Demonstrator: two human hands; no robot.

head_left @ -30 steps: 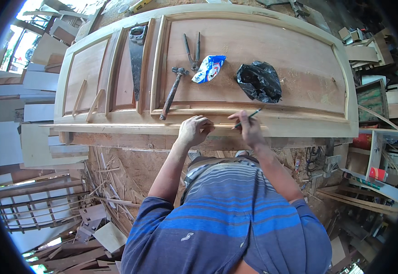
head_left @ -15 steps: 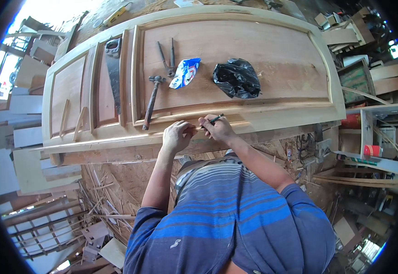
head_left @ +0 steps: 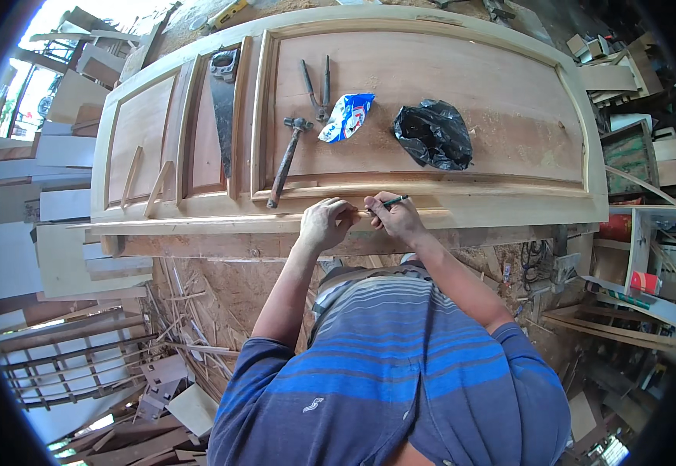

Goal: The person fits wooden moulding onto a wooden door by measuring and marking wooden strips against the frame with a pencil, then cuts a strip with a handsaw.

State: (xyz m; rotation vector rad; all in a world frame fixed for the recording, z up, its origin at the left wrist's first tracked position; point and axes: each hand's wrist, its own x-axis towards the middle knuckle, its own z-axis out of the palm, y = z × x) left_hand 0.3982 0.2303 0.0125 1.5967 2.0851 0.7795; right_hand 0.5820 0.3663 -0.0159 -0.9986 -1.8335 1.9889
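A panelled wooden door point(head_left: 509, 66) lies flat in front of me. Along its near edge runs a long, thin wooden strip point(head_left: 237, 225). My left hand point(head_left: 324, 224) is closed on this strip, thumb and fingers pinched together. Just to its right, my right hand point(head_left: 401, 220) grips a dark green pencil point(head_left: 397, 200), its point down by the strip near my left fingertips. A hammer point(head_left: 285, 163) rests beyond my left hand, with pincers point(head_left: 322, 93) farther up. Beside them are a blue-and-white packet point(head_left: 347, 118) and a crumpled black plastic bag point(head_left: 433, 136).
A handsaw point(head_left: 224, 113) lies in a narrow panel at left, near two short wooden sticks point(head_left: 158, 188). Boards point(head_left: 66, 202) are stacked on the left. Wood scraps point(head_left: 198, 311) litter the floor, and a cluttered shelf point(head_left: 641, 241) stands at right.
The whole view has shifted, so the door and tools appear farther right. The pencil in my right hand leans a little flatter. My left hand keeps its pinch on the strip.
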